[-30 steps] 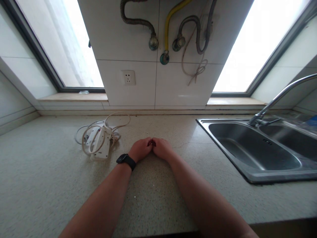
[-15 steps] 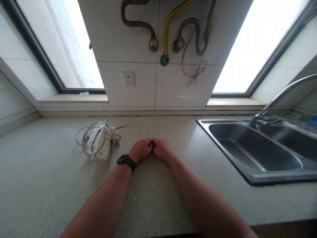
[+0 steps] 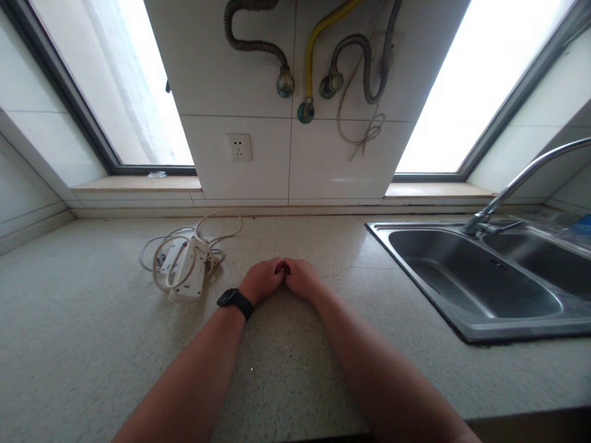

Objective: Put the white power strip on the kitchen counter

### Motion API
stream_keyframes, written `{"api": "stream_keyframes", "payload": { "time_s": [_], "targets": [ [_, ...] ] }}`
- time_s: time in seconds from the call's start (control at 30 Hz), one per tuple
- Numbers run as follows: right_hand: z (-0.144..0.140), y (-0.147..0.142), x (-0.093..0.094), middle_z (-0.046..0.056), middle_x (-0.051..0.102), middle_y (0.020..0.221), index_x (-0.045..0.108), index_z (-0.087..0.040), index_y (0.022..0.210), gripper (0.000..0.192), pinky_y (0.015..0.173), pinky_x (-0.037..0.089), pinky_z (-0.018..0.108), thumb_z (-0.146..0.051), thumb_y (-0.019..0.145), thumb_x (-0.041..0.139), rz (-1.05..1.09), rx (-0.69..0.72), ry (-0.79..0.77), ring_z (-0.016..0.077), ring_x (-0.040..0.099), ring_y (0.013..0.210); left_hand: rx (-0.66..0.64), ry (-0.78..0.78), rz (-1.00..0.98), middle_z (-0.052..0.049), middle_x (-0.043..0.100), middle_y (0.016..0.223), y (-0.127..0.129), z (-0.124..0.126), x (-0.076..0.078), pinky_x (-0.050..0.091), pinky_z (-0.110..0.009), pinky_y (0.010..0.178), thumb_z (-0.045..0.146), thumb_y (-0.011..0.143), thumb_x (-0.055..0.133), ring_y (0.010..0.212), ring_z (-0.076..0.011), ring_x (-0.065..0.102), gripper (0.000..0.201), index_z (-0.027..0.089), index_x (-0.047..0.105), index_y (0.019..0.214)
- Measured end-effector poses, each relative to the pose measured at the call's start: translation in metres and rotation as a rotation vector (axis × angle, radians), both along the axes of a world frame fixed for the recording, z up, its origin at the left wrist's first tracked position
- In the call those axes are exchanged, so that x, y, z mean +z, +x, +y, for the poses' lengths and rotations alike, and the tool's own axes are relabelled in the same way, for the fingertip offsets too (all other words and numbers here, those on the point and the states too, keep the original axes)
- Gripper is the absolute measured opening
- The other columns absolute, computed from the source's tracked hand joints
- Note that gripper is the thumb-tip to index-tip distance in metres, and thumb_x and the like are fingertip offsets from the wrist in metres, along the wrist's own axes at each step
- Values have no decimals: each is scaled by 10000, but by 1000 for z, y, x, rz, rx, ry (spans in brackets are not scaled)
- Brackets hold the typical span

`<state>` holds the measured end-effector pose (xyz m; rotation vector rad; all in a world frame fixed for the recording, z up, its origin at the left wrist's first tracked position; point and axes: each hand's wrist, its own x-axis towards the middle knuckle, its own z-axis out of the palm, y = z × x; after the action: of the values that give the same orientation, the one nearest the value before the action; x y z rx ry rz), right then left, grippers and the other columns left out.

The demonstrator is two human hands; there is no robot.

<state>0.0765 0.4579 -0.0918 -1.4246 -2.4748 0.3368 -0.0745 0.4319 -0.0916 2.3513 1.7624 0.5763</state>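
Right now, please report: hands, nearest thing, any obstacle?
Left hand and right hand fisted, knuckles touching, on countertop. Nothing visibly held. Power strip coiled, left, apart. Sink right.

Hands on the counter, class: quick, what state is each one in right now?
Left hand: closed in a fist, holding nothing visible, knuckles against the other.
Right hand: closed in a fist, nothing visible held.

A home kitchen. A speckled stone counter (image 3: 92, 344) carries a double steel sink (image 3: 475, 289) with a swan-neck tap (image 3: 521, 181). The tiled wall (image 3: 323, 154) bears a socket (image 3: 239, 147) and exposed gas and water hoses (image 3: 318, 37), flanked by two windows (image 3: 484, 80).
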Motion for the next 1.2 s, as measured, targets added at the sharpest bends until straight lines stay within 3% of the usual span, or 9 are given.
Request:
{"api": "stream_keyframes", "payload": {
  "time_s": [1.2],
  "targets": [
    [0, 1, 0, 71, 711, 1033, 661, -242, 1023, 260, 724, 390, 294, -243, 852, 464, 11, -4, -2, 218, 634, 928, -1, 7, -15, -47, 670, 823, -1, 2, -5, 317, -280, 626, 257, 863, 450, 735, -182, 582, 146, 211, 588, 876]
  ]
}}
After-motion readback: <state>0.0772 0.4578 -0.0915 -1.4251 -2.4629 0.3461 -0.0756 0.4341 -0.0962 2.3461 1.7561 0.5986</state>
